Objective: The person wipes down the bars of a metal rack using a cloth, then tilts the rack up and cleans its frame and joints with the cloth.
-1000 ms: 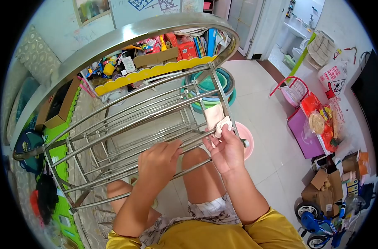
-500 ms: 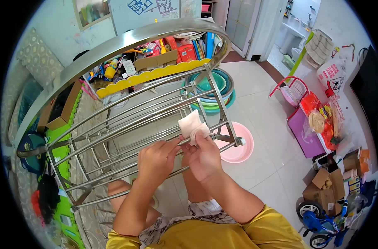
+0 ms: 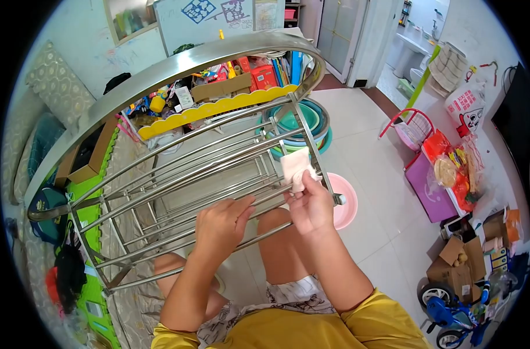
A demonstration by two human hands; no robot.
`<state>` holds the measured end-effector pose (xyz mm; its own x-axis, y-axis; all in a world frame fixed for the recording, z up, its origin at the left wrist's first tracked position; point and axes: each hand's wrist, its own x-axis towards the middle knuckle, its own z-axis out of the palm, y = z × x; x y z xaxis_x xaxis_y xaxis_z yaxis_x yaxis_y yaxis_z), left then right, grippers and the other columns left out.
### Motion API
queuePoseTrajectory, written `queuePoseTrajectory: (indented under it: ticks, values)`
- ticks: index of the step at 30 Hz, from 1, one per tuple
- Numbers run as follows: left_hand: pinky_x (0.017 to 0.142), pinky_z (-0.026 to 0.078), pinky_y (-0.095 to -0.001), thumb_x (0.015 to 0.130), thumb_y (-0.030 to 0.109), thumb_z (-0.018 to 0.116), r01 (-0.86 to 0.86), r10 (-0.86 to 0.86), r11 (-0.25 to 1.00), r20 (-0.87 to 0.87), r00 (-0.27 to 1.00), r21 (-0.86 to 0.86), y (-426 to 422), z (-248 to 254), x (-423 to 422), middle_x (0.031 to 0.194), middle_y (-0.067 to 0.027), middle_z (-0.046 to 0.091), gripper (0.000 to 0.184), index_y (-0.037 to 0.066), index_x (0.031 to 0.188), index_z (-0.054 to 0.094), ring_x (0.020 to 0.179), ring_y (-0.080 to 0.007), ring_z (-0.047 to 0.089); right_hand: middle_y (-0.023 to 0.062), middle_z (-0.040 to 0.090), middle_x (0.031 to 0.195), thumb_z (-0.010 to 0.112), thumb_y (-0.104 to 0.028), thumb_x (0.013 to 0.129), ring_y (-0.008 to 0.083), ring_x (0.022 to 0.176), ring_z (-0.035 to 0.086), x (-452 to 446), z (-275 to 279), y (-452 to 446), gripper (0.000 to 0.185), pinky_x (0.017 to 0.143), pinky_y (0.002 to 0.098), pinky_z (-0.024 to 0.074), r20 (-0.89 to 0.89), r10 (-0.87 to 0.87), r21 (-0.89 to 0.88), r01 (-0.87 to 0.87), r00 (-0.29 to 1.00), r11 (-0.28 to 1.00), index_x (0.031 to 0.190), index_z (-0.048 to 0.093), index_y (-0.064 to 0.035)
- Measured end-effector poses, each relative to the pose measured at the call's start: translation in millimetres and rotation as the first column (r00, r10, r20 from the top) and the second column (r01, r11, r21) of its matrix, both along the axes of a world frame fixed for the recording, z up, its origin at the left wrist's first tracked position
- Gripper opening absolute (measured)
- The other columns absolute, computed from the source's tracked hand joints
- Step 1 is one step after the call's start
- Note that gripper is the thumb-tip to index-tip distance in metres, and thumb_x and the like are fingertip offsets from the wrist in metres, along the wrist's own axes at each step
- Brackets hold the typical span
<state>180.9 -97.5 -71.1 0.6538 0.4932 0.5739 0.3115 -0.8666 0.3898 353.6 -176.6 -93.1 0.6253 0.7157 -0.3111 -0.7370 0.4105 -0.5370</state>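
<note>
A metal rack [image 3: 183, 63] with several parallel bars and a wide curved band lies tilted across my knees. My left hand [image 3: 220, 228] is closed round one of its long bars near the middle. In my right hand [image 3: 312, 205] is a folded, pale pink cloth [image 3: 295, 164], pinched between thumb and fingers against the bar near the rack's right end. The cloth's upper part sticks up above the fingers. Some fingertips of both hands are hidden behind the bars.
A pink basin [image 3: 347, 203] stands on the floor behind the rack's right end, with stacked basins [image 3: 322, 142] farther back. A yellow-edged toy bin [image 3: 218, 109] is beyond the rack. At right are a purple box [image 3: 430, 195], cardboard boxes [image 3: 451, 273] and a blue child's bike [image 3: 445, 311].
My right hand has moved to the right along the bar with the cloth, away from my left hand. The left hand has hardly moved.
</note>
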Motion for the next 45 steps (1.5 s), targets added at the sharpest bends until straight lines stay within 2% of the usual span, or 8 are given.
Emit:
queuePoseTrajectory:
  ticks: [2,10,24,30,35,40,41,45]
  values:
    - [0.056,0.052,-0.0395,0.086,0.020,0.073,-0.003,0.003,1.000,0.008,1.000,-0.003,-0.3,-0.5,0.3,0.075,-0.0082,0.069,0.016,0.014,0.101,0.074,0.063,-0.0293,0.065,0.0060,0.065,0.116,0.061,-0.018,0.099,0.0207,0.103,0.061,6.5,-0.9,3.2,0.025,0.096,0.0447,0.0423,-0.028,-0.075,0.083,0.077,0.997,0.994,0.122,0.055,-0.0076]
    - [0.054,0.051,-0.0404,0.086,0.020,0.073,-0.014,0.014,1.000,-0.003,1.000,-0.006,-1.1,1.2,1.1,0.072,-0.0076,0.067,0.017,0.014,0.101,0.074,0.061,-0.0295,0.064,0.0069,0.063,0.121,0.055,-0.017,0.100,0.0208,0.105,0.060,-3.4,0.4,14.4,0.029,0.089,0.0406,0.0490,-0.054,-0.164,0.082,0.168,0.985,0.982,0.127,0.054,-0.0062]
    - [0.053,0.050,-0.0402,0.085,0.019,0.073,-0.014,0.014,1.000,-0.004,1.000,0.016,-0.8,-2.1,1.0,0.072,-0.0072,0.065,0.018,0.014,0.103,0.074,0.061,-0.0294,0.063,0.0096,0.058,0.129,0.049,-0.021,0.103,0.0243,0.112,0.059,-53.6,3.2,13.5,0.034,0.099,0.0402,0.0459,-0.003,0.020,0.094,-0.019,1.000,0.995,0.133,0.050,-0.0046]
    - [0.056,0.049,-0.0388,0.085,0.016,0.075,-0.034,0.034,0.999,-0.006,0.999,-0.007,-3.8,2.0,1.6,0.074,-0.0104,0.068,0.016,0.009,0.099,0.075,0.062,-0.0306,0.064,0.0046,0.063,0.120,0.053,-0.019,0.102,0.0192,0.109,0.059,-61.7,-0.1,11.3,0.030,0.093,0.0365,0.0456,-0.012,0.094,0.075,-0.093,0.995,0.993,0.129,0.053,-0.0060]
    - [0.055,0.051,-0.0398,0.085,0.020,0.074,-0.020,0.020,1.000,0.007,1.000,-0.013,-1.1,-2.1,-0.1,0.075,-0.0087,0.069,0.018,0.012,0.101,0.075,0.063,-0.0303,0.065,0.0045,0.064,0.118,0.055,-0.018,0.102,0.0187,0.108,0.060,-39.0,-2.1,6.3,0.027,0.092,0.0380,0.0457,-0.037,0.185,0.075,-0.182,0.982,0.981,0.125,0.056,-0.0058]
    - [0.056,0.051,-0.0397,0.085,0.020,0.074,-0.015,0.015,1.000,0.018,1.000,-0.022,-0.1,-1.8,-1.4,0.077,-0.0093,0.070,0.015,0.011,0.097,0.074,0.064,-0.0303,0.066,0.0071,0.065,0.116,0.056,-0.020,0.102,0.0212,0.105,0.060,-12.3,-1.7,6.8,0.028,0.097,0.0407,0.0455,0.007,-0.062,0.031,0.062,0.998,0.998,0.126,0.056,-0.0054]
    - [0.057,0.051,-0.0399,0.085,0.019,0.074,-0.015,0.015,0.999,0.014,1.000,-0.030,-0.5,-1.2,-1.4,0.076,-0.0092,0.070,0.014,0.011,0.097,0.074,0.064,-0.0304,0.066,0.0090,0.065,0.118,0.058,-0.018,0.102,0.0201,0.105,0.062,-4.0,0.1,7.6,0.028,0.091,0.0396,0.0491,-0.021,-0.142,0.077,0.143,0.990,0.987,0.125,0.055,-0.0030]
    - [0.057,0.052,-0.0405,0.085,0.019,0.074,-0.039,0.038,0.998,-0.013,0.999,-0.050,-2.5,0.3,-0.4,0.076,-0.0091,0.070,0.014,0.010,0.096,0.073,0.065,-0.0307,0.066,0.0086,0.064,0.120,0.056,-0.017,0.102,0.0207,0.105,0.062,-1.9,4.4,8.3,0.028,0.090,0.0392,0.0502,-0.046,-0.148,0.061,0.151,0.988,0.987,0.127,0.053,-0.0025]
